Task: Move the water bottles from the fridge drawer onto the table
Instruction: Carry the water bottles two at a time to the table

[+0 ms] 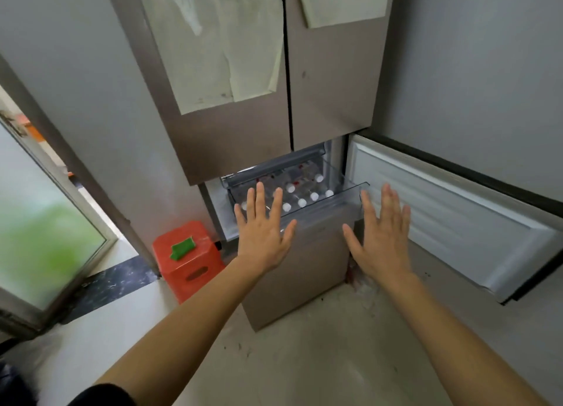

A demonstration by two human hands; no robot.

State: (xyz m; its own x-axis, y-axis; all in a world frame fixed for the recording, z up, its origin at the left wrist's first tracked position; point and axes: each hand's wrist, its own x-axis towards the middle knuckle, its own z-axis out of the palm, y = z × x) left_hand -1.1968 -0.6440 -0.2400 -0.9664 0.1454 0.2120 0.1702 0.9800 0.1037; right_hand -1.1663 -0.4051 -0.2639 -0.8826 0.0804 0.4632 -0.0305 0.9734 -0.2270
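A clear plastic fridge drawer (335, 206) is pulled out under the upper fridge doors. Several water bottles (302, 202) with white caps stand upright inside it. My left hand (264, 232) is flat and spread, fingers pointing up, in front of the drawer's left part and covering some bottles. My right hand (382, 238) is flat too, just right of the drawer's front corner. Neither hand holds anything. No table is in view.
The lower fridge door (451, 220) stands swung open to the right. An orange plastic stool (187, 258) with a green item on it sits on the floor left of the fridge. A glass door (45, 223) opens at far left. Papers hang on the upper doors.
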